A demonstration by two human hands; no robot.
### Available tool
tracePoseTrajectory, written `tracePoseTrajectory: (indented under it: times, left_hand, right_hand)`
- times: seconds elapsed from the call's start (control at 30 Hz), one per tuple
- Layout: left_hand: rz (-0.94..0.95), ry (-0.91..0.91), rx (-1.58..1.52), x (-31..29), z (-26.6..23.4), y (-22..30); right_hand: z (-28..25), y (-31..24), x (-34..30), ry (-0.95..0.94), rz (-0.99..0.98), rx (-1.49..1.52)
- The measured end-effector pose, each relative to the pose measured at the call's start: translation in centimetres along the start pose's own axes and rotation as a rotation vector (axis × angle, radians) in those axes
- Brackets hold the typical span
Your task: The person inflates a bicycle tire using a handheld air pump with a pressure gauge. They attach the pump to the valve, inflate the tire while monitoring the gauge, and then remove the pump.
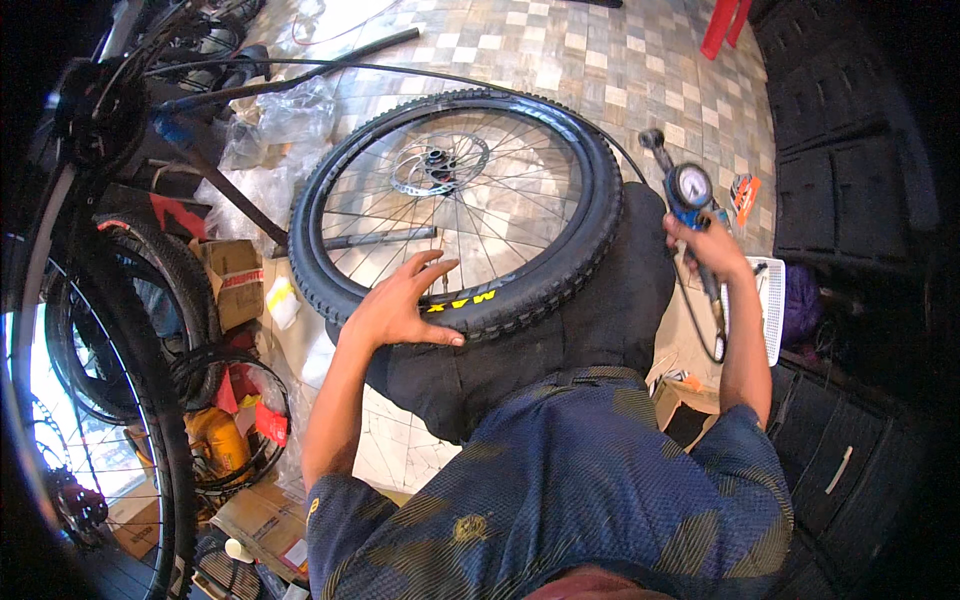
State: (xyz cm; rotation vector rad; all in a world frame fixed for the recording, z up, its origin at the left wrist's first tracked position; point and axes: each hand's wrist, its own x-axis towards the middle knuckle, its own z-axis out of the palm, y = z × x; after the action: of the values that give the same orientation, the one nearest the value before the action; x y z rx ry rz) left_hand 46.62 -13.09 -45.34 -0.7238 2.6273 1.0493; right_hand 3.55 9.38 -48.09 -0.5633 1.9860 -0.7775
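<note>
Nearest is the lap, in dark trousers, and on it lies the wheel with its black tyre, reaching past the lap's far edge above the tiled floor. The left forearm rises from the lower side; the left hand is laid loosely on the near part of the tyre, palm down, gripping nothing, its fingers spread toward the spokes and its thumb pointing right. Beyond the lap's right edge, the right hand, with elbow bent, is closed around the inflator, whose round gauge faces up. Farther, a hose crosses behind the wheel.
</note>
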Motion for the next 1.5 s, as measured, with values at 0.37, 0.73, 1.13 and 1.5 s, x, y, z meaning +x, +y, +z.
tracePoseTrajectory:
  times: [0.37,0.73,1.13,1.5]
  left_hand:
    - [-0.024,0.243,0.343,-1.7,4.4,5.9]
    - [-0.213,0.786,0.228,-4.8,5.3,5.0]
    - [-0.819,1.190,-0.850,-7.7,7.4,-7.9]
    - [-0.787,1.469,-0.210,-6.0,7.9,-6.7]
  right_hand:
    - [3.3,5.6,-0.4,-0.108,0.188,0.530]
    - [3.1,6.8,0.1,-0.111,0.204,0.499]
    - [3.3,7.2,0.0,-0.080,0.194,0.494]
    - [3.9,6.9,-0.4,-0.065,0.147,0.457]
